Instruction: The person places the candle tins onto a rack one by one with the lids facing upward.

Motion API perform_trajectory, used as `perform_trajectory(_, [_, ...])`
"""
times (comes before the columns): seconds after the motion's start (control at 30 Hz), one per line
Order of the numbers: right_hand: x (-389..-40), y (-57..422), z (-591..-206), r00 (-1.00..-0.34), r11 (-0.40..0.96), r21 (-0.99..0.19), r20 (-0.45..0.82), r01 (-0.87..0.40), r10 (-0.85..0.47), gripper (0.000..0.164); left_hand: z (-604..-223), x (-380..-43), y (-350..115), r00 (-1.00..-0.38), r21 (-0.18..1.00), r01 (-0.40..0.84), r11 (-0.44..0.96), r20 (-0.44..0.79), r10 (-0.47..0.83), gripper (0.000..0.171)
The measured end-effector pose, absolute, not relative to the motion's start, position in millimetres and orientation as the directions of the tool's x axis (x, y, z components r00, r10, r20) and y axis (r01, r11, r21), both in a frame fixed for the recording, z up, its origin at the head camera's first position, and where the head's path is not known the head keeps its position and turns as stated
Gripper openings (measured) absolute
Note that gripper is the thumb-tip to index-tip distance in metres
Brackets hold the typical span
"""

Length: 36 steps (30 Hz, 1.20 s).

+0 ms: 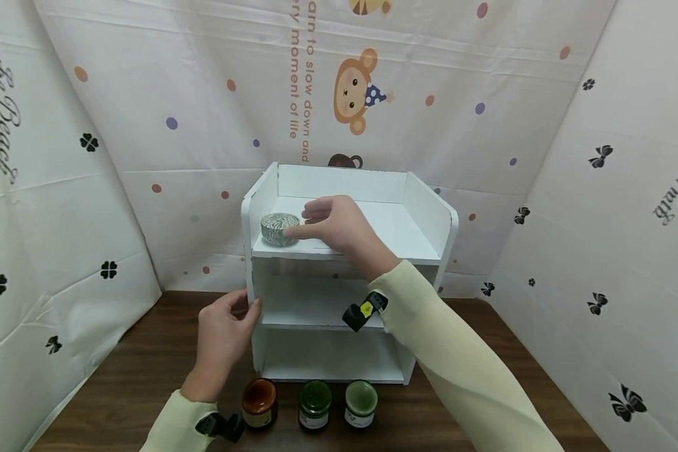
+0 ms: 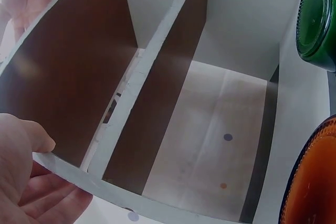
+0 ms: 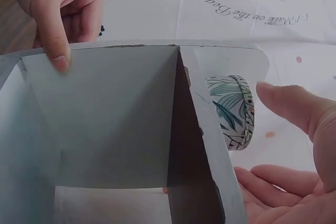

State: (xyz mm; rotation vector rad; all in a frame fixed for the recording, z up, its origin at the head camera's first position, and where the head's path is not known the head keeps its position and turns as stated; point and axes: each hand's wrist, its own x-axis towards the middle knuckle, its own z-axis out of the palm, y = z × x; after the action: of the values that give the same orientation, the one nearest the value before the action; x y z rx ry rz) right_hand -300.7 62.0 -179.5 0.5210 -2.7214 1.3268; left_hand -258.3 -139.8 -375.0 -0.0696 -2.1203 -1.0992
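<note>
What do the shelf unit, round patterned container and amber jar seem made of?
Shelf unit: likely painted wood or board, matte-looking white, edges chipped. Round container: smooth leaf print, maybe metal or stiff card. Amber jar: probably glass, glossy and translucent.

I've got a leafy green-and-white tin (image 1: 279, 230) at the front left corner of my white shelf (image 1: 395, 220), plus an amber jar (image 1: 259, 397), dark green jar (image 1: 315, 398) and paler green jar (image 1: 361, 398).
</note>
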Motion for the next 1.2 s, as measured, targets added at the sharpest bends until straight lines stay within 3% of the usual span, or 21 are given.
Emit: perform_trajectory(1.2, [-256.3, 109.6, -208.1, -0.875, 0.175, -0.877, 0.388, -0.447, -0.289, 0.053, -372.2, -257.3, -141.3, -0.73, 0.685, 0.36, 0.634, 0.629, -0.266, 0.02])
